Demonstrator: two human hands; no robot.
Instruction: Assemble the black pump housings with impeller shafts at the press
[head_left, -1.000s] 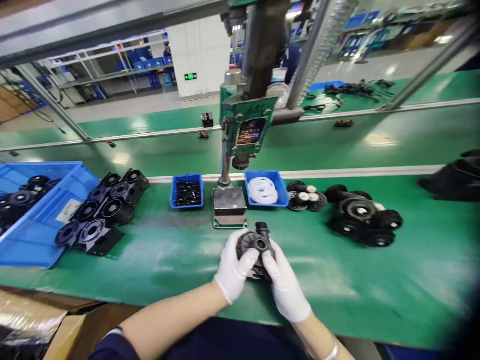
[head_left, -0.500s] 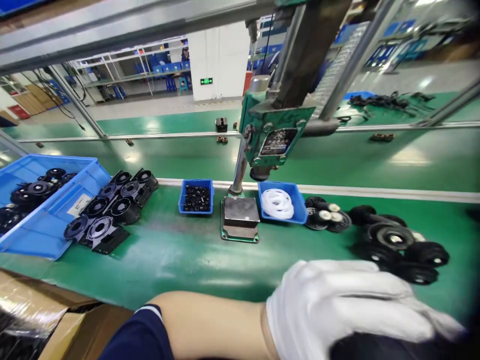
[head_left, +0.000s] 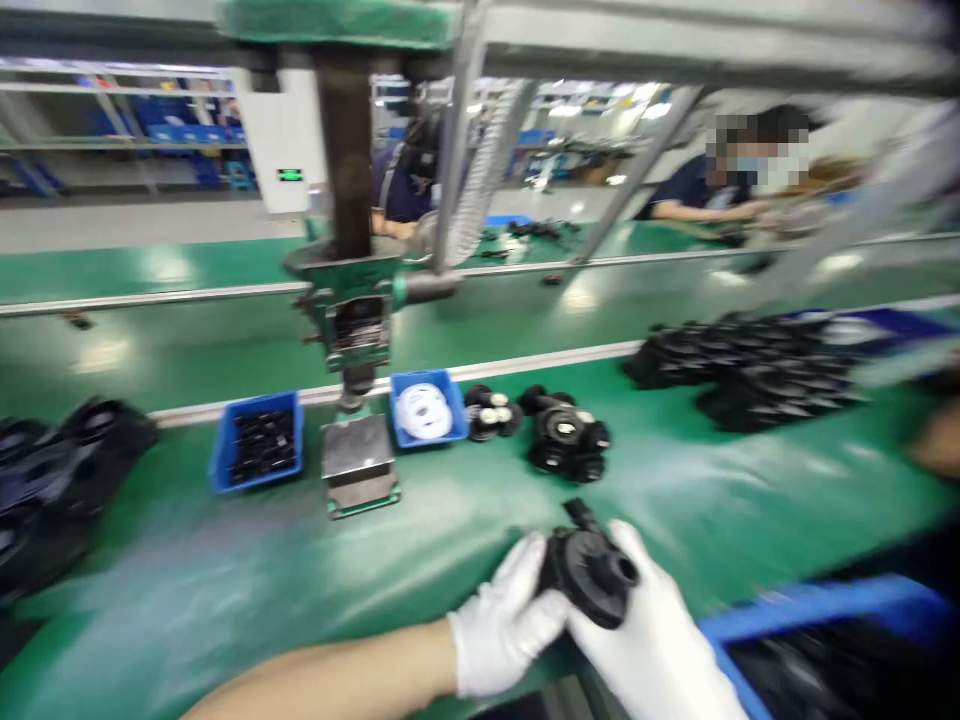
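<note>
Both my hands, in white gloves, hold a round black plastic housing with a short round spout (head_left: 596, 575) above the near edge of the green bench. My left hand (head_left: 506, 620) grips its left side, thumb toward the front. My right hand (head_left: 652, 640) is wrapped round its right and lower side. Beyond the hands lies a cluster of black round parts with pale centres (head_left: 566, 435). A smaller group of black parts with white cylinders (head_left: 491, 412) sits to its left.
A press (head_left: 360, 320) stands over a metal block (head_left: 358, 450). Beside it are blue bins of white rings (head_left: 425, 410) and small black pieces (head_left: 262, 445). Black housings (head_left: 67, 470) lie left, black parts (head_left: 780, 370) right. A blue crate (head_left: 817, 610) is near right. A co-worker (head_left: 697, 195) sits opposite.
The view has swung to the right. My left hand, earlier at the lower right over a dark object, is now nearer the middle, and my right hand has come into view; both hold the black housing.
</note>
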